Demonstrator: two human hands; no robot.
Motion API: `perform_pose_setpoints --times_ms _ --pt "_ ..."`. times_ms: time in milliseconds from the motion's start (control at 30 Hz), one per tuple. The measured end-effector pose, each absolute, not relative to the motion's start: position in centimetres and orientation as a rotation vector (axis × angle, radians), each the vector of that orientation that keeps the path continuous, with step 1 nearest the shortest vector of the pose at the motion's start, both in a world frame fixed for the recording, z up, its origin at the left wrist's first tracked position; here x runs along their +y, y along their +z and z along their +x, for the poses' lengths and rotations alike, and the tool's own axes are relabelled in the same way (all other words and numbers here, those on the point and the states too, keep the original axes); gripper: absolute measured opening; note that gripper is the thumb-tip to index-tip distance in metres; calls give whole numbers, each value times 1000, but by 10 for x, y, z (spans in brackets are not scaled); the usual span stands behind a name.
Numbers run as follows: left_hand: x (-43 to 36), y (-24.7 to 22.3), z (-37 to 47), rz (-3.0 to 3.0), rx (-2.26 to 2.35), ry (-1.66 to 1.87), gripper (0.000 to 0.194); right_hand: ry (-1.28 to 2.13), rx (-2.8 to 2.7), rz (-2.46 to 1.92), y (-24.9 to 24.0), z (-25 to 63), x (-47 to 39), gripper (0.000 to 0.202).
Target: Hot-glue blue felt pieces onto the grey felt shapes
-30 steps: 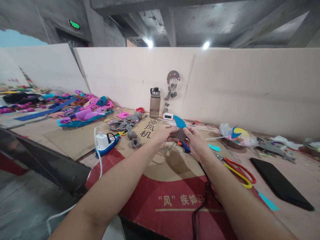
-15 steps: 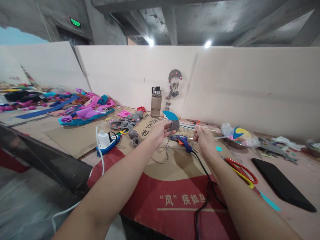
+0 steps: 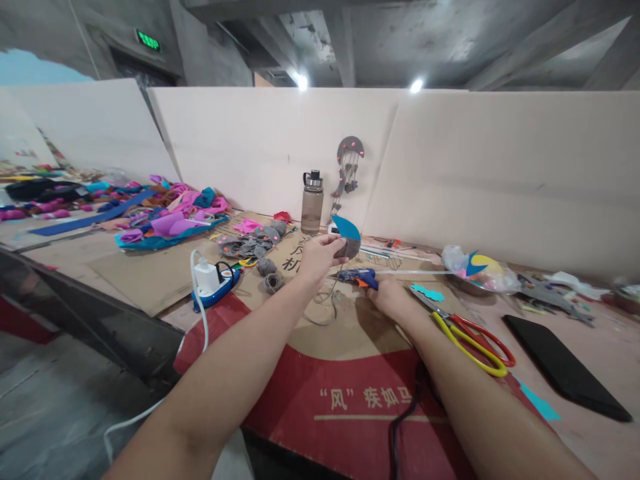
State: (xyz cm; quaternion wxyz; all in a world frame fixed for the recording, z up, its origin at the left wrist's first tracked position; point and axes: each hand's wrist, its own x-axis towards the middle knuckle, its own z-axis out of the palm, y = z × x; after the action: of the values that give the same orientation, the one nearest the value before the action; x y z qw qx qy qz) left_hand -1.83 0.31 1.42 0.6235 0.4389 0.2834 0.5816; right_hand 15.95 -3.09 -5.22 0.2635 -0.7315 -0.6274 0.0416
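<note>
On the red-and-brown cardboard [image 3: 295, 380] over the tabletop [image 3: 603, 347], with a black phone [image 3: 565, 367] and open-bladed scissors [image 3: 445, 316] to the right, the right hand [image 3: 394, 300] is at the handle of a blue glue gun [image 3: 357, 275], its fingers curled and partly hidden, so their grip cannot be told. Slightly farther and left, the left hand [image 3: 320, 257] pinches a grey-and-blue felt piece [image 3: 349, 229] between its fingers, above the cardboard. Beyond stand a water bottle [image 3: 312, 208] and a pale board [image 3: 240, 147].
</note>
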Motion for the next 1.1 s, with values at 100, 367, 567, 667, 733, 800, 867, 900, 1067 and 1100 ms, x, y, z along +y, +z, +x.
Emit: perform_pose_setpoints --times_ms 100,367,567,667,733,800,867,900,1067,1100 --pt "4 13 -18 1055 644 1367 10 151 -1465 -1934 -46 164 -27 30" --pt "16 13 -25 1067 699 1476 7 196 -1212 -1631 -17 161 -34 35" --pt "29 9 -31 1015 769 1514 6 350 -1169 -1293 -1 137 -52 25" --pt "32 6 -31 1022 781 1512 7 448 -1254 -1166 -2 128 -56 28" --pt "33 4 -31 1030 777 1512 7 436 -1324 -1169 -4 125 -56 28" --pt "32 4 -31 1042 775 1518 6 394 -1367 -1207 -7 124 -56 28" --pt "31 3 -31 1071 780 1522 7 356 -1381 -1229 -8 124 -56 31" --pt "31 3 -30 1088 785 1522 7 332 -1381 -1233 -8 124 -55 34" --pt "29 3 -29 1120 808 1522 10 185 -1402 -1227 -8 124 -54 46" --pt "28 4 -29 1119 815 1523 10 180 -1410 -1229 -8 124 -54 48"
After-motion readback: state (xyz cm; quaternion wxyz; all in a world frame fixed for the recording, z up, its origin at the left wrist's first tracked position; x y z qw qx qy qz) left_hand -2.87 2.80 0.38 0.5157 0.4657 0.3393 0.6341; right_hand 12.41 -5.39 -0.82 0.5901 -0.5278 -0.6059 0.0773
